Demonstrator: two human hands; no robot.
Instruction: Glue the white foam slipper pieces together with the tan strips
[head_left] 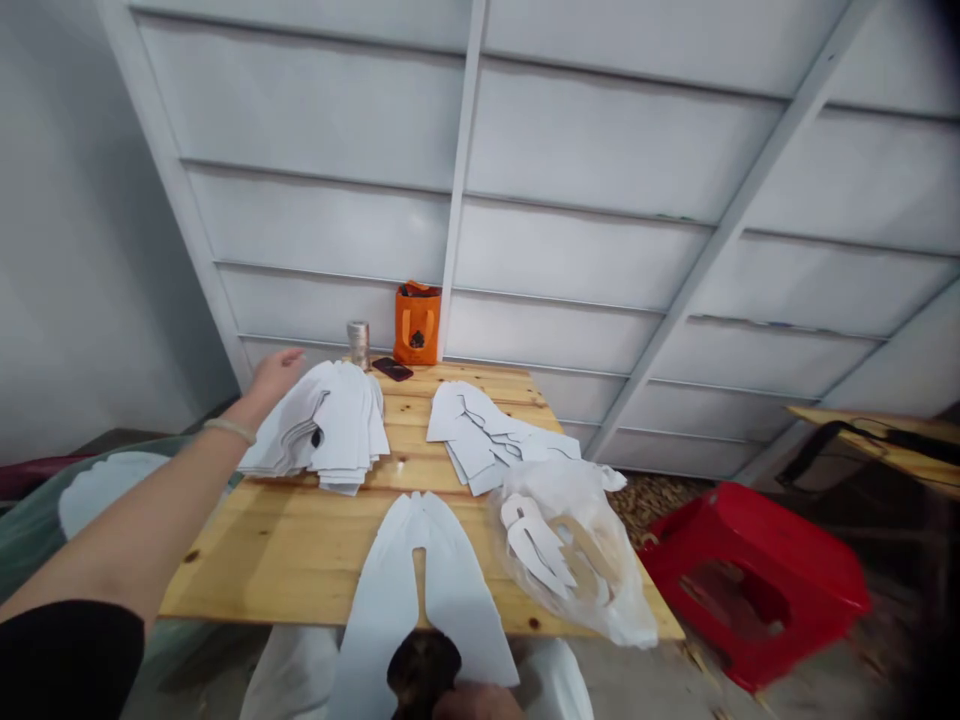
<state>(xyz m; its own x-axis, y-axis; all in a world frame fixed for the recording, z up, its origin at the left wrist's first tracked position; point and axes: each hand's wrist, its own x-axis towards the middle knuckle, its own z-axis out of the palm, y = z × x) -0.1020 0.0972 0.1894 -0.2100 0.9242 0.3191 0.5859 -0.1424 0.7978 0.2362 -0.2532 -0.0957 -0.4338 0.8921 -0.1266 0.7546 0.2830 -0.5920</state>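
My left hand (279, 374) is stretched out at the back left, beside a fanned stack of white cut pieces (341, 425); its fingers look drawn together, and whatever they may hold is too small to make out. At the bottom centre my right hand (478, 702) is partly cut off by the frame edge, at the lower part of a white arched piece (465, 590) with a narrow slot. A dark rounded thing (424, 668) lies in that piece's opening. More white pieces (469, 425) overlap at the right of the table.
The wooden table (262, 560) bears a clear plastic bag (622, 600) of cut pieces, an orange bag (417, 325), a phone (393, 369) and a roll stack (359, 345). A red stool (787, 550) stands right. Green plastic (37, 540) lies left.
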